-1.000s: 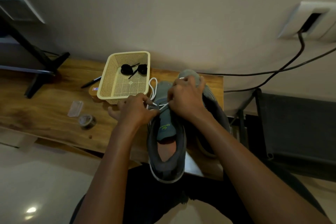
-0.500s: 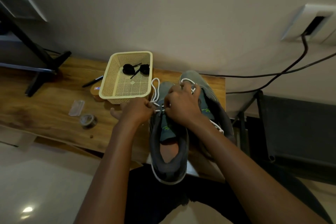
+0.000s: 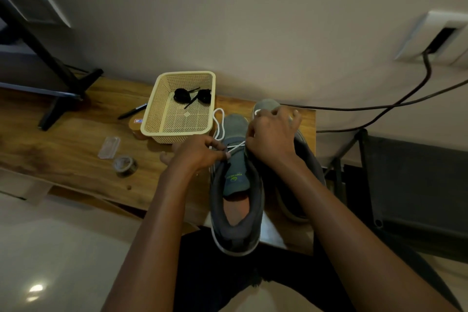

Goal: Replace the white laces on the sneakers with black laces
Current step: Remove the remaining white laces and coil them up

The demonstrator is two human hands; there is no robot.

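**Head view: both hands on the white lace of the nearer sneaker**

Head camera, looking down. The nearer sneaker (image 3: pixel 236 210), grey with a pale sole edge, sits at the front edge of the wooden table (image 3: pixel 63 139), heel toward the person, tongue up and opening exposed. The white lace (image 3: pixel 235 147) crosses the top of the tongue as a short taut stretch. A loose loop of it lies off the sneaker's left side, just beside the basket.

Left hand (image 3: pixel 200 153): fingers curled, thumb and fingertips pinched on the lace at the sneaker's left eyelet edge. Right hand (image 3: pixel 272 139): fingers curled over the upper part of the sneaker, gripping the other end of the taut stretch. Bits of white show by its fingertips. How much lace is threaded under the hands cannot be told.

The second sneaker (image 3: pixel 307 157) lies just to the right, touching or nearly touching the first and largely covered by the right hand and forearm; its toe shows beyond the knuckles.

A cream mesh basket (image 3: pixel 174 137) stands left of the sneakers' toes, holding two coiled black laces (image 3: pixel 192 96) near its far end. Further left on the table are a black pen (image 3: pixel 132 111), a clear plastic piece (image 3: pixel 109 147), a roll of tape (image 3: pixel 125 165) and a black monitor stand (image 3: pixel 58 94). Dark cables (image 3: pixel 379 109) run along the wall on the right to a white outlet (image 3: pixel 435 35).
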